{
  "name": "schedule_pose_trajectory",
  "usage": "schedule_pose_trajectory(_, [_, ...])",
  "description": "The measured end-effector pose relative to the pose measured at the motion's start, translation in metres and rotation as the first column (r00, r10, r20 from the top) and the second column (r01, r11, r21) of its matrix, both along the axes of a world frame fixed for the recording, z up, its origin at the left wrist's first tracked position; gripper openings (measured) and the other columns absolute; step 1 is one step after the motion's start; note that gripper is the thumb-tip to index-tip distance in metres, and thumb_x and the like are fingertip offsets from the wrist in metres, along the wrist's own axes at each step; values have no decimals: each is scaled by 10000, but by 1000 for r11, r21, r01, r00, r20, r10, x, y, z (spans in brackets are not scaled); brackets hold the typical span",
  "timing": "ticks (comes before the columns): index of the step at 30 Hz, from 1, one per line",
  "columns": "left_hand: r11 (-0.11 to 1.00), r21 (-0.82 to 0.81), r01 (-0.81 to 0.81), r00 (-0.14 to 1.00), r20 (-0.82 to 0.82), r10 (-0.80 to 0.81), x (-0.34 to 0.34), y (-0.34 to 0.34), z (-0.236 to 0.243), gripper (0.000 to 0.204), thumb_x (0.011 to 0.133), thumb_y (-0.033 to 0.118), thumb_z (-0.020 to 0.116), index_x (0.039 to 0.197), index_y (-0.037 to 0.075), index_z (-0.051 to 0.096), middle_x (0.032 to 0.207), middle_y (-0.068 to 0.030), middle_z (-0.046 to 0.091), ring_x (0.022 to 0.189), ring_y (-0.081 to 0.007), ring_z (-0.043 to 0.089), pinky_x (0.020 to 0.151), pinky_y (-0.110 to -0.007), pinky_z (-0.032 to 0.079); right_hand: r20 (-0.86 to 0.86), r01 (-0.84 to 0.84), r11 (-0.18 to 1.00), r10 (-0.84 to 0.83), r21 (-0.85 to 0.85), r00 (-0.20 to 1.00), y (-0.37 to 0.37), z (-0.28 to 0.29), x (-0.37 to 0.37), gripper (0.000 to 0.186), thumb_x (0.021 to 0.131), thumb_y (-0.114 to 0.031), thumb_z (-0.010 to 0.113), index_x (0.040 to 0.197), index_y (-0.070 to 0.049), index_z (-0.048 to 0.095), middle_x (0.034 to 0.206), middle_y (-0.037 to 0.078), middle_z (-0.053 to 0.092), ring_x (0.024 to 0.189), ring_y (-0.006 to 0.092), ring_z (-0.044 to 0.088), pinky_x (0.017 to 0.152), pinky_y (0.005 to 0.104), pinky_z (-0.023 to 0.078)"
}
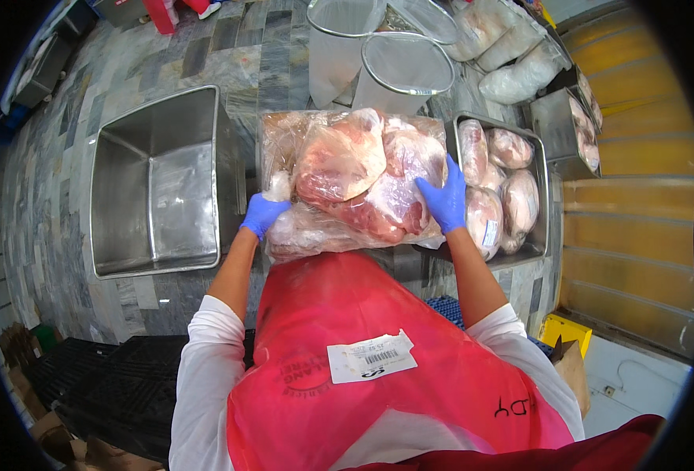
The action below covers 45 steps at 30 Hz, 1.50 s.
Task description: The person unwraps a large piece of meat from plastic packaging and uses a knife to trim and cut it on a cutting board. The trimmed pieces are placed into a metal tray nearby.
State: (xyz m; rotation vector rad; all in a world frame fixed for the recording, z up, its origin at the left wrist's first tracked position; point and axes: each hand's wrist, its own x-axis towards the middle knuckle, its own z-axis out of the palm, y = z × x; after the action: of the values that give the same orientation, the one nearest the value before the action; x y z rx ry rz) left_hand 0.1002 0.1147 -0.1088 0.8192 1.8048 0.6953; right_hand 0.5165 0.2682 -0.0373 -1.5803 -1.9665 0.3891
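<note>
A large clear plastic bag of raw meat is in front of my red apron, with big pink cuts showing through the film. My left hand, in a blue glove, grips the bag's near left corner, where the plastic is bunched up. On the opposite side, my right hand, also gloved in blue, clasps the bag's edge with the thumb over the meat. The fingertips of both hands are partly hidden by the bag. What supports the bag from below cannot be seen.
An empty steel tub stands to the left. At the right, a steel bin holds several wrapped meat pieces. Bag-lined round containers stand ahead, near more bagged meat. Black plastic pallets lie at the lower left.
</note>
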Motion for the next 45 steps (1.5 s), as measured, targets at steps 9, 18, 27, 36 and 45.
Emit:
schedule_pose_trajectory(9, [927, -143, -346, 342, 901, 267, -5, -31, -53, 299, 1075, 223, 544, 1293, 36, 628, 1193, -94, 694, 1075, -223, 675, 1003, -373, 538, -560, -98, 665, -529, -741, 638, -61, -10, 43, 151, 984, -199, 687, 910, -91, 612, 814, 28, 648, 665, 136, 627, 650, 327, 556])
schedule_pose_trajectory(18, [886, 462, 44, 887, 391, -247, 14, -47, -143, 264, 1061, 255, 551, 1220, 67, 648, 1105, -95, 712, 1023, -221, 686, 960, -373, 549, -606, 20, 658, -705, -753, 368, -29, -59, 51, 254, 923, -50, 642, 1167, -11, 582, 1026, 143, 678, 824, 229, 696, 684, 363, 566])
schedule_pose_trajectory(27, [918, -141, -371, 313, 912, 266, 37, -27, -68, 207, 945, 106, 686, 1147, 64, 681, 1036, -79, 715, 915, -216, 701, 835, -376, 593, -289, 171, 972, -212, -160, 933, 38, -23, 7, 228, 937, -147, 656, 1110, -1, 684, 936, 133, 704, 834, 234, 666, 777, 386, 532])
schedule_pose_trajectory(36, [910, -66, -410, 582, 749, 317, 51, -19, -37, 271, 890, 100, 764, 1144, 71, 675, 971, -49, 699, 833, -189, 688, 756, -361, 585, -430, 184, 974, -225, -134, 874, 66, -34, 16, 430, 912, -330, 758, 1179, -1, 688, 848, 76, 695, 785, 162, 623, 734, 346, 512])
schedule_pose_trajectory(45, [947, -204, -248, 563, 765, 312, 42, -31, -35, 172, 867, 71, 773, 1010, 92, 681, 850, -47, 685, 733, -195, 677, 664, -367, 576, -419, 254, 859, -451, -446, 788, 18, -55, 19, 429, 937, -312, 698, 1194, 28, 650, 978, 151, 705, 853, 239, 661, 795, 391, 528])
